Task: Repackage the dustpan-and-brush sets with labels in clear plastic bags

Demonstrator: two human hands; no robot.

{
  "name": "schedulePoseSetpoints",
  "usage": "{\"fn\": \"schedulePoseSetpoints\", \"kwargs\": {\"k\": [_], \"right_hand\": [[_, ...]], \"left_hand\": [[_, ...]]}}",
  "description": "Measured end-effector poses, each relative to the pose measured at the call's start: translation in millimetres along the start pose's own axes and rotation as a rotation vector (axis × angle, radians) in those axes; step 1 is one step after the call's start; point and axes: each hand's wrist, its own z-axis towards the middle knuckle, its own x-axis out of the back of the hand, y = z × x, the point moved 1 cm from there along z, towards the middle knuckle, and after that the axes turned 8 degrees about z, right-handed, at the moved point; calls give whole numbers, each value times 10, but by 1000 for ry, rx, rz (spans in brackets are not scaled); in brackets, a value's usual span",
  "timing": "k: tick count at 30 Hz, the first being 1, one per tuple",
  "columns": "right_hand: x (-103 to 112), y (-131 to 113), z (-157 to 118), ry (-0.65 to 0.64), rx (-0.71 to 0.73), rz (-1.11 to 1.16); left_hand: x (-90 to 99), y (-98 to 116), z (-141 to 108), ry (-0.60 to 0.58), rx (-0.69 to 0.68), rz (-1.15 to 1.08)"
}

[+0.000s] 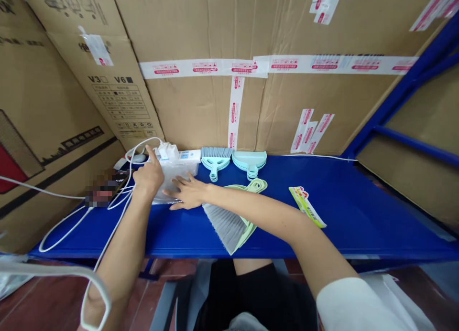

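Note:
My right hand reaches across to the left with its fingers spread, resting on a clear plastic package. At the package's left edge is my left hand, its index finger stretched out and its other fingers partly hidden. Under my right forearm lies a light green brush with grey bristles and a green dustpan. Behind stand a small blue brush and a blue dustpan, side by side. A green and white label card lies to the right.
White cables loop over the left side of the blue table, by a blurred dark device. A white box and crumpled white item sit behind the package. Taped cardboard walls the back.

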Motion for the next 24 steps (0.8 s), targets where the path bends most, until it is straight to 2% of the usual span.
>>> {"fn": "schedulePoseSetpoints", "kwargs": {"k": [3, 5, 8, 11, 13, 15, 19, 24], "right_hand": [[209, -31, -137, 47, -2, 39], [451, 2, -397, 41, 57, 137], [818, 158, -1025, -48, 169, 284], [1024, 362, -1687, -142, 99, 325], [1053, 437, -2002, -208, 42, 359], [1031, 443, -2179, -230, 26, 376], [969, 370, -2285, -232, 20, 391], [933, 395, -2386, -238, 5, 458]], "left_hand": [[129, 63, -78, 209, 23, -12], [209, 117, -114, 323, -19, -41], [257, 235, -152, 437, -230, -81], [202, 385, -197, 456, -463, -81], [142, 485, -237, 447, -572, -85], [88, 568, -277, 453, -654, -105], [25, 647, -317, 515, -714, -135], [5, 616, -284, 586, -721, -177]]}}
